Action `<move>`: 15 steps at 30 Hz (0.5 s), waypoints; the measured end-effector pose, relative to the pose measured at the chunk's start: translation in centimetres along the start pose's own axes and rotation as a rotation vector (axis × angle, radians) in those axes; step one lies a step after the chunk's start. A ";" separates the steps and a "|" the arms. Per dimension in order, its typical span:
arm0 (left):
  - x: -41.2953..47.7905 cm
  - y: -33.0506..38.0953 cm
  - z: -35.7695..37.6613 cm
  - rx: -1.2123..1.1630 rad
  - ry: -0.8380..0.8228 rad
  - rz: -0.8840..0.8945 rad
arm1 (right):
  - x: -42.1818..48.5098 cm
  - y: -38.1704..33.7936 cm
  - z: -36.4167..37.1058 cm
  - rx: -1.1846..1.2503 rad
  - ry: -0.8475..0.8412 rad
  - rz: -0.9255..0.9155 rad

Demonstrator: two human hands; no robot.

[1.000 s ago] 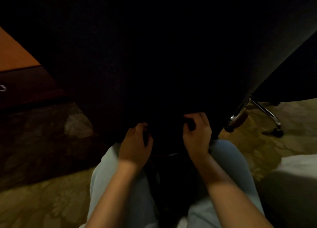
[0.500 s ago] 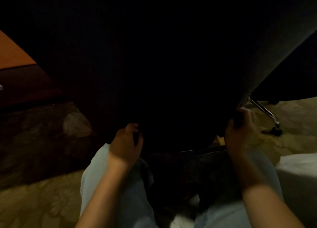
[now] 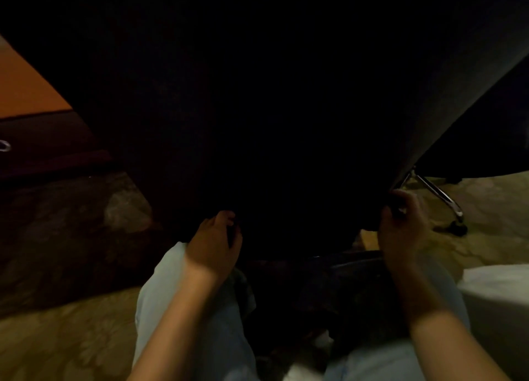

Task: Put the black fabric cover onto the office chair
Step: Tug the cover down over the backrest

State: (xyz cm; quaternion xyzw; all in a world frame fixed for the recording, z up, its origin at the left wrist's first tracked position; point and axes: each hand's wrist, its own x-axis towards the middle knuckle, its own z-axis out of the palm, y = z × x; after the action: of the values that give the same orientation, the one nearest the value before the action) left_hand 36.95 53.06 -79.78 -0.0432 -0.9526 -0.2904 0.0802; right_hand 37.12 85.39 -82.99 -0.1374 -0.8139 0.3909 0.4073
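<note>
The black fabric cover (image 3: pixel 272 108) stretches over the office chair back and fills most of the head view, very dark. My left hand (image 3: pixel 216 241) pinches the cover's bottom hem left of centre. At the hem's lower right corner, my right hand (image 3: pixel 402 223) is closed on the cover's edge. A chrome leg of the office chair base (image 3: pixel 438 194) with a castor shows at the right, beyond my right hand. The chair's seat and the rest of the base are hidden behind the cover.
Patterned beige carpet (image 3: pixel 71 337) covers the floor. A dark wooden desk with an orange top (image 3: pixel 25 88) stands at the left. A white object (image 3: pixel 498 289) sits at the lower right. My knees in light jeans (image 3: pixel 183 309) are below the hem.
My right hand moved from the middle of the hem out to its right corner and gripped the edge there. My left hand shifted slightly left along the hem.
</note>
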 end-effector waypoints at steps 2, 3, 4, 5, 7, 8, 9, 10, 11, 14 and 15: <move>0.1 0.0 0.0 0.000 -0.003 0.001 | 0.8 0.7 -0.4 0.073 0.116 0.075; 0.1 0.0 0.0 -0.003 -0.001 0.003 | 1.0 1.1 -0.4 0.079 0.151 0.131; 0.1 0.0 0.0 -0.006 -0.001 0.004 | 1.0 1.4 -0.4 0.075 0.166 0.161; 0.1 0.0 0.0 -0.009 -0.001 0.007 | 1.0 1.6 -0.4 0.073 0.160 0.180; 0.1 -0.1 0.0 -0.009 -0.007 0.008 | 1.1 1.1 -0.4 0.060 0.095 0.246; 0.1 -0.1 0.0 -0.006 -0.011 0.006 | 1.2 1.1 -0.3 0.035 0.040 0.313; 0.1 -0.2 0.0 -0.002 -0.013 0.005 | 1.0 1.4 -0.2 0.001 -0.013 0.386; 0.1 -0.2 0.0 -0.002 -0.015 0.004 | 0.8 1.6 -0.1 -0.039 -0.050 0.438; 0.1 -0.3 0.0 -0.004 -0.012 0.005 | 0.6 1.7 -0.1 -0.072 -0.074 0.462; 0.1 -0.3 -0.1 -0.002 -0.017 -0.009 | 0.4 2.2 0.1 -0.157 -0.149 0.481; 0.1 -0.3 -0.2 0.005 -0.024 -0.011 | 0.4 2.5 0.3 -0.156 -0.165 0.506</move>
State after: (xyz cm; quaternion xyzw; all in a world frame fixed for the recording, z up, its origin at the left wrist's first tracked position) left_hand 36.87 52.70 -79.82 -0.0415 -0.9544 -0.2880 0.0672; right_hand 36.38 87.08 -84.73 -0.3350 -0.8118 0.4261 0.2175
